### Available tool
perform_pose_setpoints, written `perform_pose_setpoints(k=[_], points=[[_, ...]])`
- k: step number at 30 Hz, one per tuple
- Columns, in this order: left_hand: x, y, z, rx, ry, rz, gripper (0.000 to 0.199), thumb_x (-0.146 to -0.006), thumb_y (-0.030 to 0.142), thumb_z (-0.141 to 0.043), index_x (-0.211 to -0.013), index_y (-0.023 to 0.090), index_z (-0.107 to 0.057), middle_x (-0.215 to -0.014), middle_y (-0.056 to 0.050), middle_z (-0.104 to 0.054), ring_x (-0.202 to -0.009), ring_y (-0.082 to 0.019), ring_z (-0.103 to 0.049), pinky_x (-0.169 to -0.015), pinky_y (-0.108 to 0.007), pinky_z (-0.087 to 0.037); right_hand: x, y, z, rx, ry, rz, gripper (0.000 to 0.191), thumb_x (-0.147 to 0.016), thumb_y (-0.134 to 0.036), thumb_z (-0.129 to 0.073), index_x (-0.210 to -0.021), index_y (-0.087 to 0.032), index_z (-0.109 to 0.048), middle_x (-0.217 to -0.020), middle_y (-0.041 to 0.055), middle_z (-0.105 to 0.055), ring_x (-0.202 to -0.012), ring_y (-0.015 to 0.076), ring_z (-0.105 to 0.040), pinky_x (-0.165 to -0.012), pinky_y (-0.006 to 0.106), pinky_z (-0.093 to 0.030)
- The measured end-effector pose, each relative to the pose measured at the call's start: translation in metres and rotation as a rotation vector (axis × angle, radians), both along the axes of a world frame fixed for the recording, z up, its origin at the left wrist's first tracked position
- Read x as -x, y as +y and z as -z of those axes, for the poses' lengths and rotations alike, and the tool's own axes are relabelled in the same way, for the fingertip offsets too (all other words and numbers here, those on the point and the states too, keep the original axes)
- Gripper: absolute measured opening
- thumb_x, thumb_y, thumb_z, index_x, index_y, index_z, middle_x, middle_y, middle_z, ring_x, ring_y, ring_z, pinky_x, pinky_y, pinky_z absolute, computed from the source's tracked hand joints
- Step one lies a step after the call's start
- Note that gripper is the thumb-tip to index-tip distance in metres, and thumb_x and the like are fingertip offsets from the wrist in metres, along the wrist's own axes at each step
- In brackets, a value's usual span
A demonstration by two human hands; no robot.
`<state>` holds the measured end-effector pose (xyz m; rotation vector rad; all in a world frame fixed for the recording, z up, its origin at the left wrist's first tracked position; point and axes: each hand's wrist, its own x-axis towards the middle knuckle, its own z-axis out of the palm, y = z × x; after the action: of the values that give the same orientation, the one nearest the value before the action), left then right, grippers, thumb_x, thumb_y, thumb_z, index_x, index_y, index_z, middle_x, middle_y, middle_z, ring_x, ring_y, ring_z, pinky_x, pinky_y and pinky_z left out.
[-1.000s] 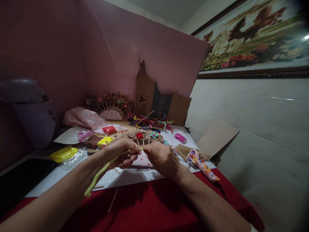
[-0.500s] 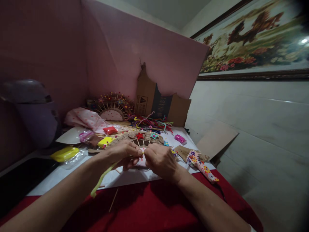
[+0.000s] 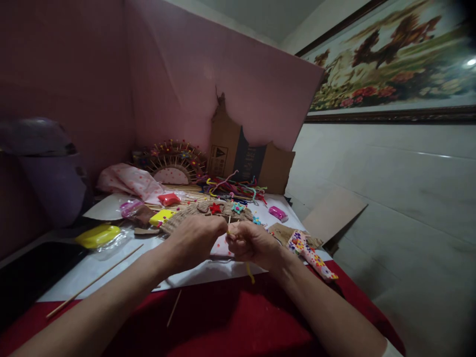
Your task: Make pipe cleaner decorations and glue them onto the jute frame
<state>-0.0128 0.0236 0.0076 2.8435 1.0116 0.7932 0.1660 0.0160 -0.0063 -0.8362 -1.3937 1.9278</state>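
My left hand [image 3: 199, 241] is closed, back towards me, its fingertips pinched against those of my right hand. My right hand [image 3: 255, 243] is also closed, fingers curled in. Between the fingertips shows a bit of yellow pipe cleaner [image 3: 228, 231]; a yellow end hangs below my right hand. A pale thin stick tip [image 3: 229, 219] pokes up there; whether it is held cannot be made out. Just behind the hands stands a twine-wrapped arch [image 3: 182, 218] with a red star flower [image 3: 214, 208] and a blue flower [image 3: 237, 208]. The hands partly hide it and a pink dotted panel [image 3: 222, 246].
A long wooden stick [image 3: 94, 281] lies left of my forearm. Around are yellow clay [image 3: 98, 236], red clay [image 3: 169, 199], pink clay [image 3: 278, 213], a pile of pipe cleaners [image 3: 234, 187], a flower-patterned glue gun-like thing [image 3: 312, 255] and cut cardboard [image 3: 226, 144]. A similar arch [image 3: 171, 176] stands behind.
My left hand has turned over, its back now towards me. The yellow pipe cleaner's tail hung at my left wrist; now one hangs below my right hand. A long stick now shows left of my forearm.
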Motion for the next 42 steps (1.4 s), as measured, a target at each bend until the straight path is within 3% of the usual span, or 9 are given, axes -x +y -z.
perform_pose_setpoints(k=[3, 6, 9, 17, 23, 27, 32, 35, 42], points=[[0.001, 0.002, -0.002, 0.369, -0.203, -0.002, 0.018, -0.082, 0.019, -0.041, -0.072, 0.016, -0.057, -0.058, 0.000, -0.057, -0.050, -0.011, -0.049, -0.048, -0.023, -0.035, 0.002, -0.003, 0.001, -0.248, -0.143, 0.177, 0.012, -0.075, -0.026, -0.048, -0.066, -0.018, -0.043, -0.050, -0.0078, -0.033, -0.040, 0.0053, -0.019, -0.037, 0.018, -0.015], [0.003, 0.004, -0.006, 0.786, -0.406, 0.018, 0.019, -0.080, 0.032, -0.047, -0.070, 0.016, -0.052, -0.052, 0.003, -0.052, -0.037, -0.009, -0.044, -0.038, -0.020, -0.034, 0.006, -0.008, 0.002, -0.821, -0.411, 0.424, 0.013, -0.081, -0.028, -0.052, -0.074, -0.016, -0.053, -0.062, -0.0019, -0.048, -0.052, 0.0081, -0.039, -0.047, 0.020, -0.031], [0.005, 0.007, -0.007, 1.039, -0.535, 0.050, 0.020, -0.075, 0.033, -0.054, -0.066, 0.016, -0.051, -0.047, 0.003, -0.052, -0.033, -0.008, -0.042, -0.032, -0.019, -0.033, 0.005, -0.011, 0.003, -1.308, -0.571, 0.479, 0.011, -0.086, -0.022, -0.050, -0.087, -0.016, -0.059, -0.073, 0.0027, -0.056, -0.064, 0.0115, -0.048, -0.059, 0.024, -0.039], [0.008, 0.009, -0.004, 1.394, -0.643, 0.079, 0.020, -0.064, 0.031, -0.065, -0.064, 0.013, -0.056, -0.044, 0.001, -0.054, -0.030, -0.008, -0.043, -0.027, -0.017, -0.032, 0.002, -0.006, 0.007, -1.700, -0.781, 0.341, 0.017, -0.090, -0.014, -0.039, -0.090, -0.015, -0.056, -0.075, 0.0054, -0.056, -0.068, 0.0141, -0.051, -0.061, 0.025, -0.040], [0.007, 0.006, -0.005, 1.345, -0.656, 0.088, 0.019, -0.060, 0.028, -0.066, -0.061, 0.013, -0.054, -0.047, 0.001, -0.054, -0.033, -0.007, -0.044, -0.030, -0.018, -0.034, 0.003, -0.011, 0.005, -1.585, -0.798, 0.311, 0.016, -0.089, -0.016, -0.039, -0.086, -0.016, -0.055, -0.074, 0.0052, -0.056, -0.067, 0.0147, -0.049, -0.062, 0.027, -0.036], [0.002, 0.002, -0.004, 1.120, -0.539, 0.093, 0.016, -0.071, 0.030, -0.057, -0.069, 0.014, -0.053, -0.049, 0.002, -0.055, -0.034, -0.009, -0.045, -0.033, -0.020, -0.033, 0.005, -0.014, 0.004, -1.231, -0.677, 0.415, 0.013, -0.084, -0.019, -0.045, -0.074, -0.017, -0.054, -0.066, 0.0005, -0.052, -0.060, 0.0118, -0.045, -0.057, 0.025, -0.032], [-0.011, -0.007, 0.013, 0.197, -0.242, -0.012, 0.019, -0.081, 0.012, -0.040, -0.073, 0.014, -0.056, -0.062, -0.003, -0.060, -0.059, -0.015, -0.057, -0.056, -0.028, -0.043, 0.004, -0.004, 0.006, -0.442, -0.260, 0.360, 0.015, -0.072, -0.022, -0.048, -0.059, -0.018, -0.044, -0.047, -0.0073, -0.032, -0.041, 0.0065, -0.023, -0.041, 0.021, -0.019], [-0.016, -0.011, 0.024, -0.077, -0.070, 0.054, 0.022, -0.083, 0.008, -0.035, -0.085, 0.011, -0.057, -0.081, -0.011, -0.064, -0.074, -0.020, -0.059, -0.066, -0.032, -0.045, -0.001, 0.002, 0.005, -0.156, -0.097, 0.197, 0.018, -0.067, -0.020, -0.049, -0.054, -0.019, -0.037, -0.042, -0.0101, -0.023, -0.038, 0.0048, -0.013, -0.038, 0.020, -0.013], [-0.015, -0.012, 0.026, -0.069, -0.021, -0.038, 0.022, -0.086, 0.011, -0.034, -0.085, 0.013, -0.056, -0.077, -0.009, -0.064, -0.070, -0.020, -0.060, -0.061, -0.031, -0.044, -0.005, 0.006, 0.004, -0.159, -0.076, 0.174, 0.017, -0.068, -0.024, -0.055, -0.057, -0.018, -0.043, -0.041, -0.0097, -0.030, -0.035, 0.0047, -0.019, -0.034, 0.019, -0.016]])
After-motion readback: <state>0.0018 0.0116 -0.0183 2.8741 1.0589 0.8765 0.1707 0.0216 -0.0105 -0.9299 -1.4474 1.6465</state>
